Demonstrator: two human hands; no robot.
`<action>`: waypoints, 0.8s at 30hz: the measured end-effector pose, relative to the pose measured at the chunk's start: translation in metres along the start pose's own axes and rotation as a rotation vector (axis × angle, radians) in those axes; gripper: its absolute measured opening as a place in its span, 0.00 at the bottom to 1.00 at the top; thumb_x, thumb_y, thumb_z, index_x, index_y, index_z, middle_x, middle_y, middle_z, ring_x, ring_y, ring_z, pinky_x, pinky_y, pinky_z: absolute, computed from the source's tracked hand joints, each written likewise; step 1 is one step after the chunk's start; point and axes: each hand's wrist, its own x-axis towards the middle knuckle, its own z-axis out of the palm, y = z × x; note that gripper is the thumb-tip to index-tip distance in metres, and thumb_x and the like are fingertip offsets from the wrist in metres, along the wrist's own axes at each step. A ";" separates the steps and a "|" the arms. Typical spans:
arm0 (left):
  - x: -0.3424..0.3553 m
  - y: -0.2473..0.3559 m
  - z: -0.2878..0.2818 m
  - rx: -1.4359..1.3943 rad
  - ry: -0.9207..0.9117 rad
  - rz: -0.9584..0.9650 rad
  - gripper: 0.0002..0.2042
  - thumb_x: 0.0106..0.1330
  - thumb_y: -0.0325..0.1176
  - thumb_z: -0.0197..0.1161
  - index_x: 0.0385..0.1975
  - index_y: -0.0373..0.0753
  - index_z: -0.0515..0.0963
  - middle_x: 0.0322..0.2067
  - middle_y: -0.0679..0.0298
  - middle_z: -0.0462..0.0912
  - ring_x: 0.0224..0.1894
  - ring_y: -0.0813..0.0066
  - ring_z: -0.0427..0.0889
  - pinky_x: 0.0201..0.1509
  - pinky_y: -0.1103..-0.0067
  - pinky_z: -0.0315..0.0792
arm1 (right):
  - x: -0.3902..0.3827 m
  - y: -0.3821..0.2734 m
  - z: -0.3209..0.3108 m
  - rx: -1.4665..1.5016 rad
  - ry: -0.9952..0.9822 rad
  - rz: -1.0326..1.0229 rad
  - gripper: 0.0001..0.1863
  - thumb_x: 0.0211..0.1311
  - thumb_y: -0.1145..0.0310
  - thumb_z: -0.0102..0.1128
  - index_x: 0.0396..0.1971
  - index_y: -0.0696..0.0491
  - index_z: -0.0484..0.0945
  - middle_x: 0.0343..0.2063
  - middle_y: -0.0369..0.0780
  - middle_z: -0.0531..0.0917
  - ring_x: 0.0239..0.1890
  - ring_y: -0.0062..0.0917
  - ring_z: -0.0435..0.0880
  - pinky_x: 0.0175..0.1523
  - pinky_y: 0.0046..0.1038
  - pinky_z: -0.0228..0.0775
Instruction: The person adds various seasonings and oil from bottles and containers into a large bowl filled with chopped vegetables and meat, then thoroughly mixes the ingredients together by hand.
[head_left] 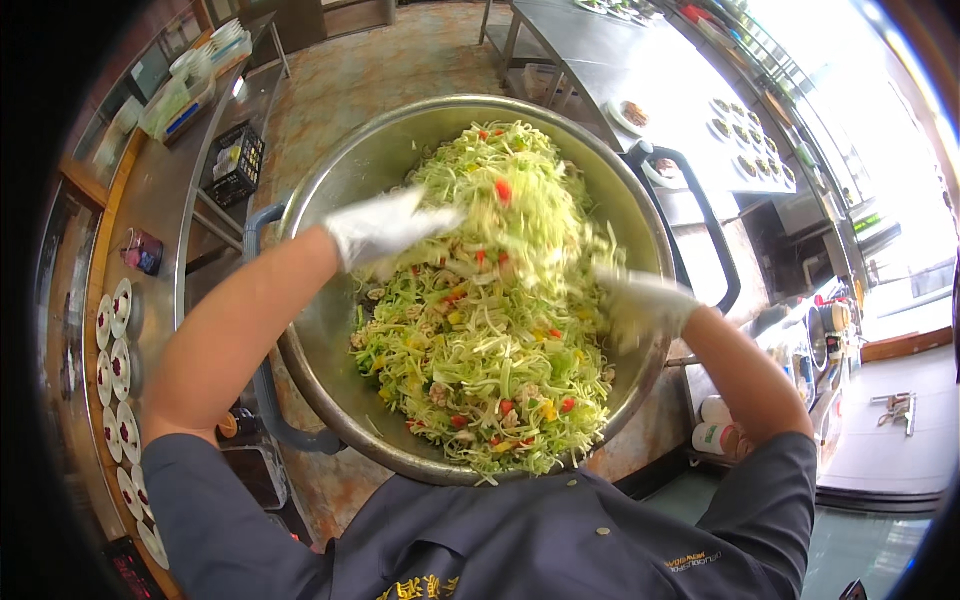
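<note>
In front of me stands a large round metal bowl (375, 150) heaped with a shredded pale-green vegetable mix (500, 370). Red and yellow pieces and small beige bits are scattered through it. My left hand (392, 228), in a white glove, is at the left side of the heap with its fingers stretched out toward the middle. On the right, my gloved right hand (645, 302) is against the heap near the bowl's wall, its fingers smeared by motion and partly behind shreds. Between the hands the upper shreds are blurred, as if being tossed.
Grey tubular handles (735, 250) flank the bowl. Along the left counter (155, 260) stand small white plates (120, 365) with dark-red food and a black crate (238, 165) is on a shelf. A steel table (610, 60) at the far right holds several plated dishes (745, 135).
</note>
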 end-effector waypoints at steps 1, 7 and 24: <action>-0.003 -0.025 0.000 0.019 -0.179 -0.248 0.47 0.59 0.66 0.59 0.69 0.36 0.54 0.69 0.43 0.52 0.68 0.50 0.58 0.67 0.59 0.58 | -0.005 0.022 0.011 0.033 -0.054 0.073 0.48 0.62 0.33 0.47 0.71 0.52 0.48 0.70 0.56 0.45 0.71 0.49 0.51 0.67 0.56 0.54; 0.031 -0.129 0.097 -0.278 -0.347 -0.487 0.45 0.60 0.65 0.56 0.71 0.42 0.53 0.72 0.48 0.46 0.74 0.58 0.42 0.74 0.63 0.39 | 0.063 0.045 0.107 0.349 -0.136 -0.057 0.35 0.63 0.42 0.56 0.64 0.50 0.68 0.64 0.36 0.68 0.67 0.25 0.60 0.67 0.37 0.54; -0.063 0.072 -0.011 0.394 0.225 0.766 0.34 0.56 0.33 0.72 0.63 0.32 0.65 0.45 0.57 0.80 0.44 0.68 0.79 0.56 0.76 0.70 | -0.012 -0.063 0.050 0.162 0.331 -0.782 0.26 0.54 0.69 0.70 0.53 0.56 0.72 0.48 0.42 0.79 0.48 0.23 0.80 0.46 0.22 0.79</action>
